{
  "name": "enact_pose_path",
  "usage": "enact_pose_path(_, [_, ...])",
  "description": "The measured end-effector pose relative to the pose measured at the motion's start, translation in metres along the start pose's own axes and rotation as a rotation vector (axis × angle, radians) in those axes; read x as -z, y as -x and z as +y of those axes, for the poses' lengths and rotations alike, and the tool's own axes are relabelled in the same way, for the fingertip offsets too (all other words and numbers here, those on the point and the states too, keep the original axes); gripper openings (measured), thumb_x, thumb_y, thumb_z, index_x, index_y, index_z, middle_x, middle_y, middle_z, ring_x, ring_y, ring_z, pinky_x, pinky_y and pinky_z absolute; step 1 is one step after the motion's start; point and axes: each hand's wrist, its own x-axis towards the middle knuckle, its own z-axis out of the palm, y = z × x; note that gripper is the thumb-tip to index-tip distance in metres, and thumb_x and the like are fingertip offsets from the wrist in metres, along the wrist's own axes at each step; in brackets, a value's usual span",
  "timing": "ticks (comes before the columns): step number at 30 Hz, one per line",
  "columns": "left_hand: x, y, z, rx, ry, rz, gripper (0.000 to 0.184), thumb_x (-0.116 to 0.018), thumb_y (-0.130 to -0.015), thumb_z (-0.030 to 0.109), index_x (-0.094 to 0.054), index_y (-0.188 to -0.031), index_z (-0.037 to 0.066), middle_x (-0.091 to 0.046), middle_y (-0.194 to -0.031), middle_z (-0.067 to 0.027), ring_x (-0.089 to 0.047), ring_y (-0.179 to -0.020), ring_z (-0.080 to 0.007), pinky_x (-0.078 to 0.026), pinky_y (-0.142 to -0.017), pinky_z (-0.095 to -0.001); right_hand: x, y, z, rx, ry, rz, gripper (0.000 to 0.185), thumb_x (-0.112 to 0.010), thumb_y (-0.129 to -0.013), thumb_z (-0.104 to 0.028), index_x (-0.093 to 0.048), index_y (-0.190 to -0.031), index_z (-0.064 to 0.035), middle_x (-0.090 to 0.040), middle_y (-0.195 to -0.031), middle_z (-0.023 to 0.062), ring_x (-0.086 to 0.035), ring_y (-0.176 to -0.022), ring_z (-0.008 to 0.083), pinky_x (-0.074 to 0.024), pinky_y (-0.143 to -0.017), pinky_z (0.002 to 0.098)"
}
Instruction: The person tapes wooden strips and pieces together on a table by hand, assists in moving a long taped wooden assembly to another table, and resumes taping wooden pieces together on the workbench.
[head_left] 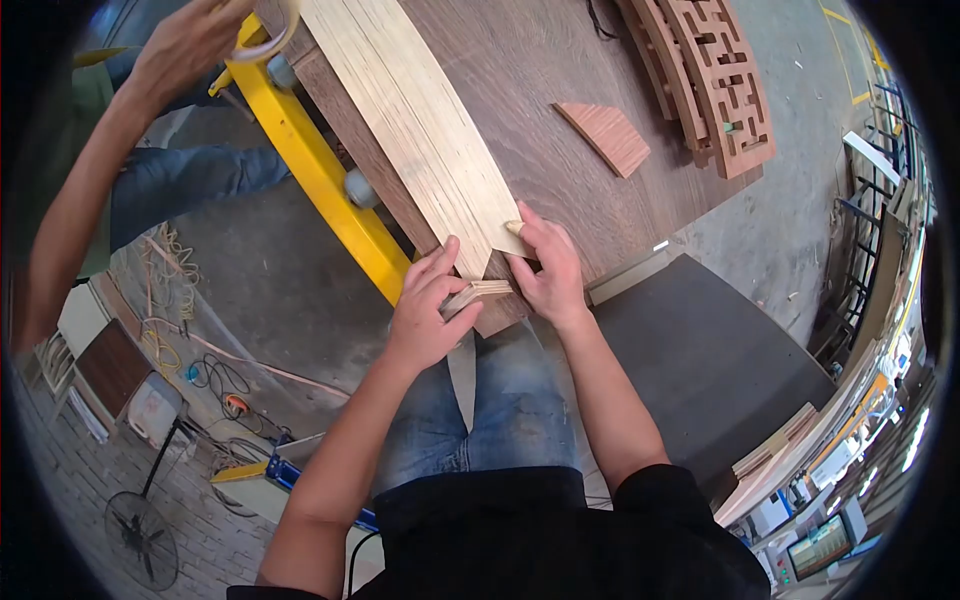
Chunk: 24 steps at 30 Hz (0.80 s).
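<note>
Long pale wood veneer strips (420, 110) lie side by side on a brown wood-grain board, their near ends cut at angles. My left hand (425, 315) is closed around a small layered piece of wood (482, 289), with its fingertips by the left edge of the strips. Below that hand a thin pointed strip (463, 380) hangs over the board's edge; what holds it up is hidden. My right hand (548, 268) grips the right near corner of the pale strips between thumb and fingers.
Brown board (470, 40) covers the worktop, with a reddish wood offcut (608, 138) and carved lattice pieces (725, 80) on it. A yellow frame (315, 180) runs along the left. Another person's hand (190, 50) is near a ring like a tape roll (268, 45). A fan (142, 540) stands lower left.
</note>
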Motion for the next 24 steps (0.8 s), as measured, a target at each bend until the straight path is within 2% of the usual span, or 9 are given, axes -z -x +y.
enact_pose_path(5, [0.0002, -0.0012, -0.0005, 0.002, 0.012, 0.021, 0.028, -0.084, -0.074, 0.014, -0.064, -0.092, 0.003, -0.048, -0.153, -0.019, -0.051, -0.132, -0.0355, -0.042, -0.108, -0.0411, 0.0018, 0.0004, 0.0008, 0.023, -0.037, 0.016, 0.04, -0.076, -0.071, 0.004, -0.064, -0.109, -0.0021, -0.064, -0.134, 0.0187, -0.066, -0.105, 0.0367, -0.053, -0.089, 0.0417])
enact_pose_path(24, [-0.0004, -0.0004, 0.0066, 0.047, 0.051, 0.005, 0.027, -0.083, -0.075, 0.012, -0.064, -0.092, 0.004, -0.045, -0.155, -0.0194, -0.049, -0.135, -0.0351, -0.044, -0.107, -0.0408, 0.0017, 0.0025, 0.0015, 0.054, -0.009, 0.028, 0.042, -0.076, -0.072, 0.005, -0.062, -0.112, -0.0021, -0.064, -0.132, 0.02, -0.067, -0.104, 0.0363, -0.0535, -0.089, 0.0418])
